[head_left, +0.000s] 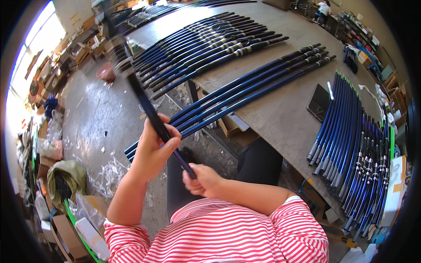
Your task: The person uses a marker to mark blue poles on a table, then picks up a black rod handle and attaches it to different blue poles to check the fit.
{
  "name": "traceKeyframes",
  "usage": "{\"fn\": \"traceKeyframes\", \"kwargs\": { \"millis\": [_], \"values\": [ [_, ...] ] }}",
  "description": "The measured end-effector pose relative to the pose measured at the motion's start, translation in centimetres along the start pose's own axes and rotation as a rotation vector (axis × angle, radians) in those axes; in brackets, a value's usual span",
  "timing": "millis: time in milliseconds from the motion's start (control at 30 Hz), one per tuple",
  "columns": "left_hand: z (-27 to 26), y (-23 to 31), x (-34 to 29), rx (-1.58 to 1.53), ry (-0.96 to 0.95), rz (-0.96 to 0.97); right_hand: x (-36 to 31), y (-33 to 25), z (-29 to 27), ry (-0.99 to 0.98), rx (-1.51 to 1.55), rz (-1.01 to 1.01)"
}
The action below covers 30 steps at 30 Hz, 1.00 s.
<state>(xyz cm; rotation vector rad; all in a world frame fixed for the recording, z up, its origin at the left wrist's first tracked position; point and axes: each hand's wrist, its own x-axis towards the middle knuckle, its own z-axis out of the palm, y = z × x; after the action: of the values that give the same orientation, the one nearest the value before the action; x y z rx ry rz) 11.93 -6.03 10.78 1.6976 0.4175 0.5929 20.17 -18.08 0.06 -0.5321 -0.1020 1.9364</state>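
Observation:
I hold a dark fishing rod (148, 104) slanting up and to the left across my lap. Around its lower part, my left hand (151, 147) is closed, thumb and fingers on opposite sides. Lower down, my right hand (204, 180) grips the rod near its bottom end. The rod's upper part, with a pale metal fitting, is smeared by motion and runs toward the top edge. Just beyond my left hand, several blue fishing rods (245, 87) lie side by side, their near ends jutting past the table's edge.
The grey table (280, 127) carries a far row of dark rods (210, 41). On its right lie blue rod sections (335, 127), rods with metal fittings (366, 175) and a black tablet (319, 102). Boxes and plastic wrap (112, 177) litter the left floor. A person (323, 11) sits far off.

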Motion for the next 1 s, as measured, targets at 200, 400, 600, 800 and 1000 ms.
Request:
{"fn": "traceKeyframes", "kwargs": {
  "millis": [200,400,600,800,1000],
  "values": [
    [5.4,1.6,8.4,0.551,0.056,0.095,2.4,-2.0,3.5,-0.456,0.237,-0.066],
    [7.0,0.6,14.5,0.917,-0.236,0.132,2.5,-5.8,-1.3,0.01,-0.487,-0.234],
    [7.7,-2.2,20.3,1.26,-0.281,0.327,3.0,-6.9,-17.0,0.336,-0.654,-0.205],
    [5.9,-5.3,22.3,1.346,-0.281,0.345,5.0,-7.0,-19.5,0.38,-0.924,-0.244],
    [5.2,-5.7,21.1,1.404,-0.155,0.429,5.5,-6.9,-19.9,0.392,-1.011,-0.28]
  ]
}}
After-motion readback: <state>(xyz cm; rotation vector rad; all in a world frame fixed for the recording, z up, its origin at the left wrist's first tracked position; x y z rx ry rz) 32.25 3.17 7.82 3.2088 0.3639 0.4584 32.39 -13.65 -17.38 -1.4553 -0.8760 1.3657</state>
